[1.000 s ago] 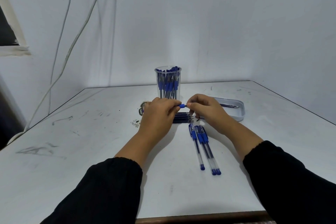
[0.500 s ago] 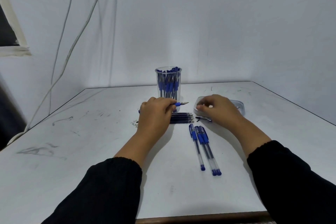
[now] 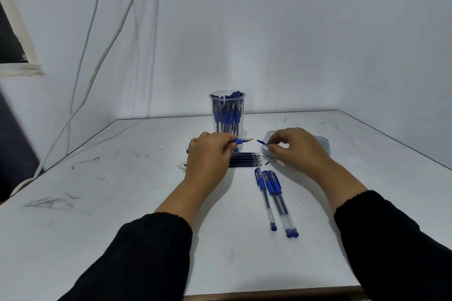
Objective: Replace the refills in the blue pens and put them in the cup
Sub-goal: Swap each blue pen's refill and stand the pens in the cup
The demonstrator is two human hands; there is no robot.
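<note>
The left hand (image 3: 210,154) kept its fingers curled around an uncapped pen (image 3: 241,141), tip pointing right, in front of the cup (image 3: 227,115) of blue pens. The right hand (image 3: 293,148), previously flat on the tray (image 3: 326,144), now pinched a blue cap (image 3: 262,141). Three capped pens (image 3: 274,198) lay nearer, refills (image 3: 244,159) beside the left hand.

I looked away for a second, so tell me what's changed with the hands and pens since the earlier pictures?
The hands came apart. The right hand went to the white tray and now pinches a small blue piece, pointed back toward the pen held in the left hand. The cup, loose refills and three pens stayed put.
</note>
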